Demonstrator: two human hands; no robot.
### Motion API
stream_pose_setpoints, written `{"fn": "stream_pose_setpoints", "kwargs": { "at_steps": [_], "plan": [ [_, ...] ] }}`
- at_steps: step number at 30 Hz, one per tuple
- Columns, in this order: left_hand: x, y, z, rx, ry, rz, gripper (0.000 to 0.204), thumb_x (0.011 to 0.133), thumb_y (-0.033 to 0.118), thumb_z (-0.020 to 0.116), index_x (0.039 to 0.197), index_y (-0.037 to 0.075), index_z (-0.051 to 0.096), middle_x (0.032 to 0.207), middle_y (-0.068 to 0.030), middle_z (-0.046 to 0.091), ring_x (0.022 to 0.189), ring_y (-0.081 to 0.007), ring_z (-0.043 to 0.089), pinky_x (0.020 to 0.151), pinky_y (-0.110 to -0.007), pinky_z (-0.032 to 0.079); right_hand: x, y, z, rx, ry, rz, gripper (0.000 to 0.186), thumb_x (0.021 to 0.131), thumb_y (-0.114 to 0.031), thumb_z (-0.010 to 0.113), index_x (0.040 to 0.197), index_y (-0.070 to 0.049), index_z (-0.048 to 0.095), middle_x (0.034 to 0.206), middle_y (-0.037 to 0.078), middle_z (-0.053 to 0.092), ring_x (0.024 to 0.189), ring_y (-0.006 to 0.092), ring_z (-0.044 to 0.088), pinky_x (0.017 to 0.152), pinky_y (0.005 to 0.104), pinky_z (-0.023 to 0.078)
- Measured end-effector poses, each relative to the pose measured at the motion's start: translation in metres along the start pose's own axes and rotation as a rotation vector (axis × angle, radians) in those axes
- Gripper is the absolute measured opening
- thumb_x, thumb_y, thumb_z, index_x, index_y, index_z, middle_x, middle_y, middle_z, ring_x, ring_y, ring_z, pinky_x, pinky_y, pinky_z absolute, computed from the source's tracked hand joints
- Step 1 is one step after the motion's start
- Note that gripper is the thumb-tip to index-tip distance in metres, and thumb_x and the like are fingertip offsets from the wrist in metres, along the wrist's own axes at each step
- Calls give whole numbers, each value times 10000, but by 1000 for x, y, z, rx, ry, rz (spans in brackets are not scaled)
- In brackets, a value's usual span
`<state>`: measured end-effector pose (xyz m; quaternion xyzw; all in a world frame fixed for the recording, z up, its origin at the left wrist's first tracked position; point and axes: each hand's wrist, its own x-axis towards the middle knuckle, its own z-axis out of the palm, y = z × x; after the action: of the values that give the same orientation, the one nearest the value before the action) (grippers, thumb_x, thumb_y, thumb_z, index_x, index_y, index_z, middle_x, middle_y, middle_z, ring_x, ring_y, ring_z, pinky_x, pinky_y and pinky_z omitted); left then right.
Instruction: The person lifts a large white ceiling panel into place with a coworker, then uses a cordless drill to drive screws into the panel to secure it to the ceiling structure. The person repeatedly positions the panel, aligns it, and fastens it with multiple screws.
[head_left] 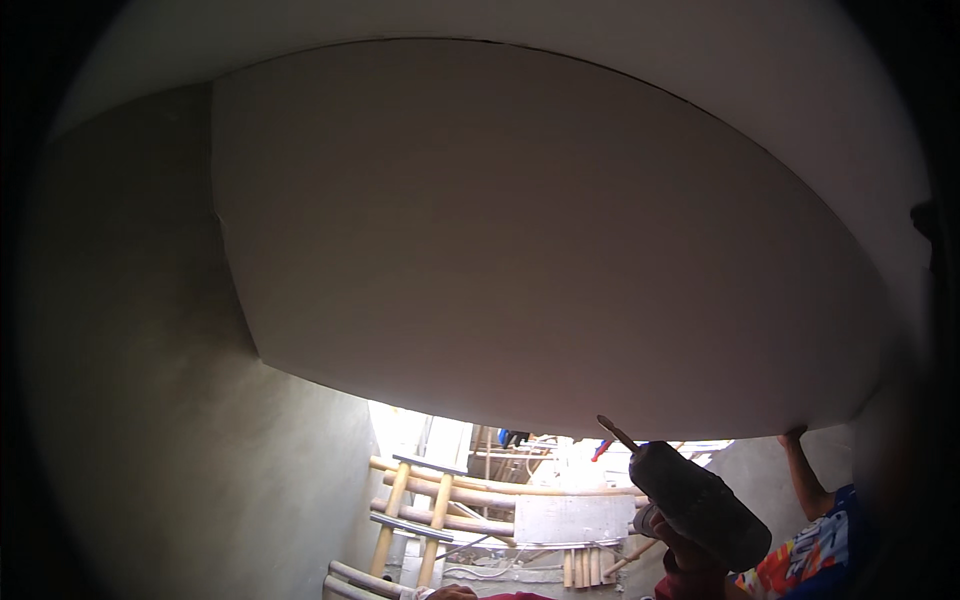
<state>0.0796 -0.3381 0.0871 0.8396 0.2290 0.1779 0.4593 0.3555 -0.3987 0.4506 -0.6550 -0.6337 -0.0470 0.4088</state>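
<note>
A large pale board [540, 230] spans the ceiling overhead. My right hand [672, 543] is wrapped around a dark power drill [705, 505], held at the lower right. Its bit slants up and to the left, its tip near the board's near edge; I cannot tell whether it touches. At the bottom edge only the top of my left hand [452, 593] shows, close to a pale pole [365, 580]; its fingers are mostly cut off. On the right, a co-worker's hand [793, 436] presses up against the board's edge.
A co-worker in a colourful shirt [805, 550] stands at right. Below are bamboo poles [460, 492] lashed like scaffolding, with a pale flat sheet [575, 520]. A grey wall [290, 470] rises on the left. Bright light comes from beyond the poles.
</note>
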Motion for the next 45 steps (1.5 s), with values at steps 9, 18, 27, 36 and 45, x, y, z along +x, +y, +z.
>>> {"fn": "stream_pose_setpoints", "kwargs": {
  "at_steps": [9, 18, 27, 36, 45],
  "plan": [
    [-12, 15, -21, 174, 50, -272, 259, 816, 313, 688, 920, 80, 733, 930, -178, 693, 822, -372, 665, 757, -464, 539, -5, 23, -22, 149, -46, 4, 525, 754, -140, 784, 1231, 17, 630, 1167, 138, 681, 1016, 225, 660, 873, 353, 526],
    [-19, 28, 1, 83, 139, -373, 255, 918, 299, 581, 1001, 90, 699, 966, -170, 704, 898, -360, 674, 799, -438, 531, -18, 48, -26, 241, -66, 29, 517, 752, -115, 778, 1226, 29, 630, 1149, 133, 688, 988, 214, 663, 849, 342, 527],
    [6, 26, 5, 190, 40, -304, 252, 936, 292, 556, 1005, 86, 685, 980, -173, 700, 899, -369, 669, 796, -445, 529, -38, 64, -28, 326, -80, 93, 509, 750, -91, 772, 1221, 41, 629, 1132, 127, 695, 959, 203, 667, 825, 332, 528],
    [-10, 41, 21, 244, 69, -293, 251, 955, 284, 531, 1009, 83, 671, 994, -176, 696, 900, -379, 665, 793, -451, 527, -44, 75, -30, 411, -43, 187, 501, 748, -67, 766, 1215, 53, 628, 1114, 121, 703, 930, 191, 670, 802, 322, 529],
    [-8, 76, 25, 276, 160, -348, 294, 943, 326, 506, 972, 60, 627, 954, -220, 680, 885, -401, 657, 764, -488, 516, -29, 81, -25, 584, -100, 172, 512, 754, -54, 721, 1237, 68, 604, 1059, 139, 699, 843, 187, 646, 753, 322, 512]
  ]
}}
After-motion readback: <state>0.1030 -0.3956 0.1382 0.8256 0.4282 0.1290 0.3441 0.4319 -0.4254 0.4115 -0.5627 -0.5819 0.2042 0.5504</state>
